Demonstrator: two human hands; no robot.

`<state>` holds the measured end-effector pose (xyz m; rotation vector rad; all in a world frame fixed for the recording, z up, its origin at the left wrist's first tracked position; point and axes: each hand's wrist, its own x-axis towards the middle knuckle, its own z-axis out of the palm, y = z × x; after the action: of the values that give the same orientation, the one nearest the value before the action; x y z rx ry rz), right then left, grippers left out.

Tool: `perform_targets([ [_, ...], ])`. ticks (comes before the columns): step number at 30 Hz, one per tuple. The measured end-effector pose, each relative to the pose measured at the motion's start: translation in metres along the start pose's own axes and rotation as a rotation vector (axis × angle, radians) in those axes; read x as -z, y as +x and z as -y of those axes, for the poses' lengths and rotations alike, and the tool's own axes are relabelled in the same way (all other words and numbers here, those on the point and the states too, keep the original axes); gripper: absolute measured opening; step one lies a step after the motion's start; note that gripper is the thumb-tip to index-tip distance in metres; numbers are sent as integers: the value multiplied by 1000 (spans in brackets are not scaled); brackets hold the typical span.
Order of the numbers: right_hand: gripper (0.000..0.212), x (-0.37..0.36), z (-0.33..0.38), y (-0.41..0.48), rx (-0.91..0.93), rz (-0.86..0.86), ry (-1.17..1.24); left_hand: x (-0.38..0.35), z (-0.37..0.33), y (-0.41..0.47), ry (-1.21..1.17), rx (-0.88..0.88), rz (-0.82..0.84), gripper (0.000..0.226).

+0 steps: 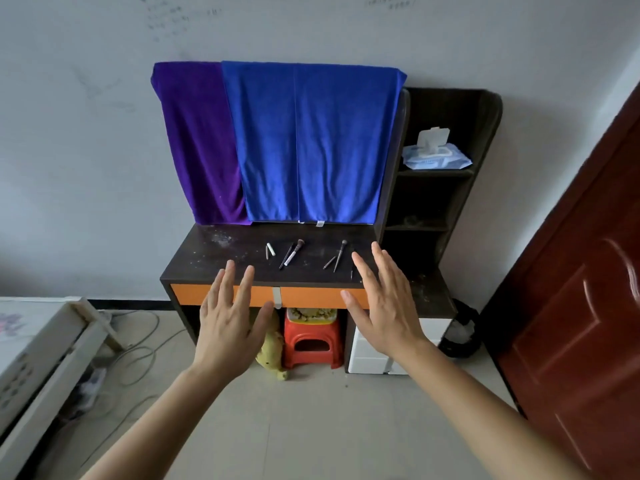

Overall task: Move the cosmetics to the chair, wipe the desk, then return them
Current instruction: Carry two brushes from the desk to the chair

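Observation:
Several cosmetics lie on the dark, dusty desk [207,251]: a small white stick [270,249], a white-handled brush [294,252] beside a thin black pencil [285,258], and a dark brush [340,255] with a short brown pencil [329,262]. Under the desk stands a red plastic stool [310,336]. My left hand [230,322] and my right hand [382,301] hover in front of the desk's orange drawer front [311,296], palms down, fingers straight and spread, holding nothing.
Purple cloth [197,140] and blue cloth [311,143] hang over the desk's back. A wet-wipe pack [434,157] lies on the side shelf at right. A yellow plush toy [273,348], white drawers [370,355], floor cables [138,351], a bed edge at left and a red door [581,289] surround the desk.

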<state>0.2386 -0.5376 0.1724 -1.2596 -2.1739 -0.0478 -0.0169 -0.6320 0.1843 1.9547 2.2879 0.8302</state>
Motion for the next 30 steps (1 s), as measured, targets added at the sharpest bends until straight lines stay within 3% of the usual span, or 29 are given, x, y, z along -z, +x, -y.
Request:
perform_targets([
  [14,69,-160,-143,192,-162,180,59,-134,17,266,67,49,225,73],
  [21,75,-229,-175,260,-231,350,60,-190,49,335,75,76,335,72],
  [26,86,-279,-190,275,-438,446,26,-242,100,380,88,106,501,77],
  [30,102,-308,-188,270,-764,515,40,-284,139,405,90,120,664,86],
])
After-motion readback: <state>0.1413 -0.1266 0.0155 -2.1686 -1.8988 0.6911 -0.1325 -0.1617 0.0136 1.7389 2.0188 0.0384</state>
